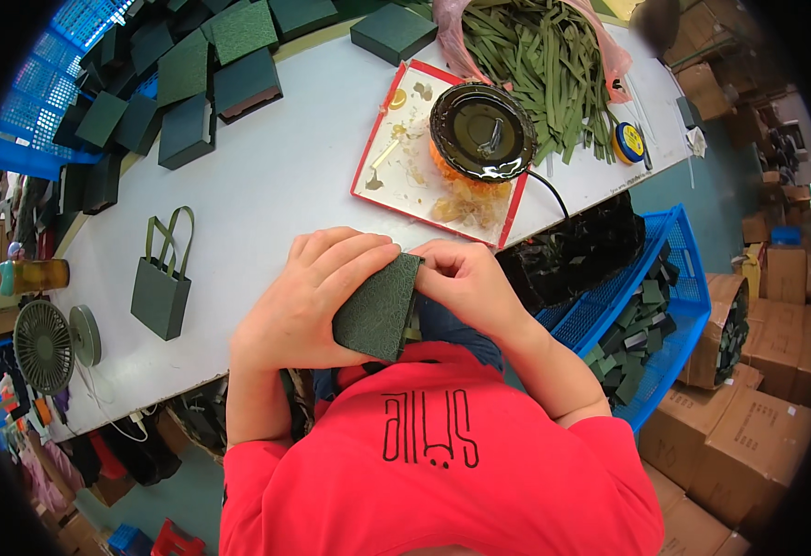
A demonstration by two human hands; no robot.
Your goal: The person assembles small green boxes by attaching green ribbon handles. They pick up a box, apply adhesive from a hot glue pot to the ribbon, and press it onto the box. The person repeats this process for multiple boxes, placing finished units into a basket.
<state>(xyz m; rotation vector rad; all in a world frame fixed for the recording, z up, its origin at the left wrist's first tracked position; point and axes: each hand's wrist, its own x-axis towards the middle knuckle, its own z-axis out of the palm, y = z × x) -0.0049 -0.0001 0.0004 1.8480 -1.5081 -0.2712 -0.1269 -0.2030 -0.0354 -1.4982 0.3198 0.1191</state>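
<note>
My left hand (299, 296) is wrapped round a small dark green textured box-shaped bag (375, 310), held tilted in front of my red shirt at the table's near edge. With thumb and fingers pinched together, my right hand (470, 278) works at the bag's right edge; its fingertips partly hide whatever is between them. A bit of green strap shows below the bag. Over on the left of the table stands a similar green bag (158, 298) with two strap handles.
A round black pot (482, 132) of dark liquid sits on a red-edged white board (382, 181) stained with glue. Behind it, a pink plastic bag (614, 56) holds green straps (540, 69). Green boxes (186, 130) crowd the far left; a blue crate (692, 296) stands right, a fan (44, 346) left.
</note>
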